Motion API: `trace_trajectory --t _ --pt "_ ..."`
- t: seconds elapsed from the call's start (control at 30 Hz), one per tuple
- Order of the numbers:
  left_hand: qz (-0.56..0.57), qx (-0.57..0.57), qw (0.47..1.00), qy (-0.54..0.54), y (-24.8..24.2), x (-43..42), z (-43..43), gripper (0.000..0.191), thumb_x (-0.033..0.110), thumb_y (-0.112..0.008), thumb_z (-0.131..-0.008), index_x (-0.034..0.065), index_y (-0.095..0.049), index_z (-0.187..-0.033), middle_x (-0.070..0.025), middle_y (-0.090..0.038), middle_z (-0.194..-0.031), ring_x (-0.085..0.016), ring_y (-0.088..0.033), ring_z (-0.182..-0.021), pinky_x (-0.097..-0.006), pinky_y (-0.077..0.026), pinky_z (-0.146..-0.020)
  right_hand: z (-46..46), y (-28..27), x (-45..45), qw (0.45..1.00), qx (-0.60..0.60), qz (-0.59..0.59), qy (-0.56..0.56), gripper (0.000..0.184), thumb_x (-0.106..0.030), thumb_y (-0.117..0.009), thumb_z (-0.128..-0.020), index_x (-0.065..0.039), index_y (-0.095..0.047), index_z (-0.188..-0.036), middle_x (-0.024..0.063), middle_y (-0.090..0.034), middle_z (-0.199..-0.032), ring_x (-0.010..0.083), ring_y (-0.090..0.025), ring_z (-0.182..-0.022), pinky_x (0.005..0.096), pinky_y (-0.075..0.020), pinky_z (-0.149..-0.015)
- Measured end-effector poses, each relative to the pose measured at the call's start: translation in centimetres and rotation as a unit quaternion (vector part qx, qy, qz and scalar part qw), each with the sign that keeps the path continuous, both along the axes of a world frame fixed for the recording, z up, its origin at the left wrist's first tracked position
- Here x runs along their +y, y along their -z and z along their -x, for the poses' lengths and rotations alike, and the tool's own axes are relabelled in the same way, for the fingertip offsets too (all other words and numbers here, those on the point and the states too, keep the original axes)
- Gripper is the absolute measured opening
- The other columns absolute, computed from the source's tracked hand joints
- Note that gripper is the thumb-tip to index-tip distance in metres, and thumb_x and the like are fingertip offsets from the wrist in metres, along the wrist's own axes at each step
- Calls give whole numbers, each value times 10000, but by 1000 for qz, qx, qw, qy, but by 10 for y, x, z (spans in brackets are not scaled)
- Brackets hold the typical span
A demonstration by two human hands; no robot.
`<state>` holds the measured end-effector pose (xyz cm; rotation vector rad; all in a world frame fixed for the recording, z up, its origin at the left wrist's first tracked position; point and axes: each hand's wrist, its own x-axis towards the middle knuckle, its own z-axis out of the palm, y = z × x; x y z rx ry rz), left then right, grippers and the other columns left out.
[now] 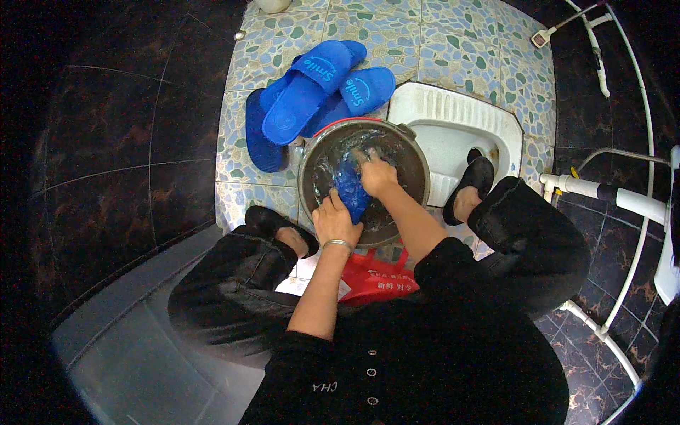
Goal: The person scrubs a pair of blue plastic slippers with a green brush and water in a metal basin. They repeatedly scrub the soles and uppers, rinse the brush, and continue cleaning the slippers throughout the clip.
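Observation:
A round basin of water (pixel 421 199) stands on the floor between my feet. A blue slipper (pixel 353 186) lies in the rippling water and shows only in part. My left hand (pixel 337 220), with a silver bangle at the wrist, grips the slipper's near end, fingers on one side and thumb on the other. Over the slipper's far right side is my right hand (pixel 378 174). Its fingertips are blurred in the water, and whether they hold anything is unclear. Beyond the basin, several blue slippers (pixel 313 95) are piled on the pebble-patterned tiles.
A white squat toilet (pixel 451 101) adjoins the basin on the right. Behind the basin, near my body, lies a red bag (pixel 380 279) bearing writing. White pipes (pixel 600 191) run along the right wall. A grey ledge (pixel 138 361) is at the lower left.

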<state>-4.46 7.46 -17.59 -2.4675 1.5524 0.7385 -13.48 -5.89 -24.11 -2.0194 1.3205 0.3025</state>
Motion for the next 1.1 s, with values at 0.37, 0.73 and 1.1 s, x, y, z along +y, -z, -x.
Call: trace_trajectory --t 0.37,0.73,1.1 --pt "17 12 1000 -8 1 1 2 1106 310 -940 -640 -16 -343 -1512 -193 -560 -1326 -348 -574 -1242 -439 -394 -1071 28 -28 37 983 -161 -23 -82 490 -346 -511 -1054 -308 -477 -1542 142 -525 -1446 428 -686 -1093 555 -578 -909" --pt "27 26 999 -23 -4 -1 -2 1064 304 -919 -640 -10 -382 -1504 -230 -570 -1331 -360 -567 -1261 -436 -390 -1082 6 13 -2 1000 -9 13 6 531 -305 -418 -1074 -291 -375 -1603 169 -453 -1535 436 -674 -1126 551 -554 -949" --pt "11 19 999 -33 -5 -2 0 1070 326 -913 -660 -23 -373 -1515 -207 -592 -1283 -355 -591 -1216 -430 -386 -1073 71 -63 62 976 -107 -89 -166 544 -321 -510 -1055 -257 -404 -1585 178 -507 -1395 459 -679 -1077 561 -587 -891"
